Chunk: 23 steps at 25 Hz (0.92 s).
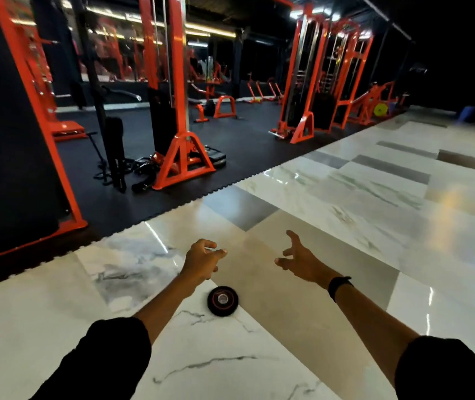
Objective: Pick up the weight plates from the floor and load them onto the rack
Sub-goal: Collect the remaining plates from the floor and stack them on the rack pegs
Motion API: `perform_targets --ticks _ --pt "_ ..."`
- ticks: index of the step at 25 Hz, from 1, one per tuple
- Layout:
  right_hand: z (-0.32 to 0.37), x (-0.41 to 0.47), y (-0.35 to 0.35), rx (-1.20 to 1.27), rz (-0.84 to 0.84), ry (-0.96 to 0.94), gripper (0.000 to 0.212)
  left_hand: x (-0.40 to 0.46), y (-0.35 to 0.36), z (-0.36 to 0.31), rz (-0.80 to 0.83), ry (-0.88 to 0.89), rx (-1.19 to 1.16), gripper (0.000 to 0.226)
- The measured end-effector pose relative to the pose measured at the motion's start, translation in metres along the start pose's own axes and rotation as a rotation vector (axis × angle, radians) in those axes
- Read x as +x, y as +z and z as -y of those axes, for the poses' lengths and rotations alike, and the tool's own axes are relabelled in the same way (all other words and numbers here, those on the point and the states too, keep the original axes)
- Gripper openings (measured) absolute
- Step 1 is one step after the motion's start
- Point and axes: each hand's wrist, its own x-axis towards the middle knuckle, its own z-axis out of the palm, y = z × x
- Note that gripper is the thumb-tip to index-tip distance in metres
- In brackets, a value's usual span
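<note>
A small black weight plate [222, 301] with a shiny centre hole lies flat on the glossy marble floor [346, 215]. Both my arms reach out above it. My left hand [201, 259] hovers just beyond the plate, fingers curled loosely and apart, holding nothing. To the right of the plate, my right hand [298, 259] has its fingers spread and is empty, with a black band on its wrist. Neither hand touches the plate. I cannot make out a plate rack in view.
Black rubber matting [230, 140] borders the marble on the left. An orange cable machine [172, 111] with straps at its base stands there, and another orange machine [317, 82] stands farther back. A yellow plate [379, 110] sits at the far right.
</note>
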Motion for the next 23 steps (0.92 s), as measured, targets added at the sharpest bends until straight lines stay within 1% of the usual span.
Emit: perform_targets --ticks 5,9,12,16,21,23 --pt "-0.032 0.103 -0.049 0.07 0.03 -0.008 0.087 0.088 0.07 0.007 -0.025 -0.124 -0.013 0.037" --pt "-0.047 0.175 -0.055 0.113 0.116 0.001 0.085 0.138 0.096 0.016 -0.067 -0.208 -0.024 0.036" --pt "-0.057 0.228 -0.041 0.116 0.212 0.02 0.084 0.182 0.108 0.035 -0.073 -0.28 0.0 0.037" --pt "-0.066 0.304 -0.031 0.073 0.295 0.014 0.086 0.252 0.116 0.058 -0.11 -0.342 -0.065 0.039" --pt "-0.047 0.428 -0.04 0.013 0.36 0.038 0.084 0.336 0.123 0.075 -0.155 -0.478 -0.163 0.04" --pt "-0.036 0.472 -0.036 -0.002 0.378 0.02 0.084 0.366 0.118 0.074 -0.161 -0.489 -0.199 0.041"
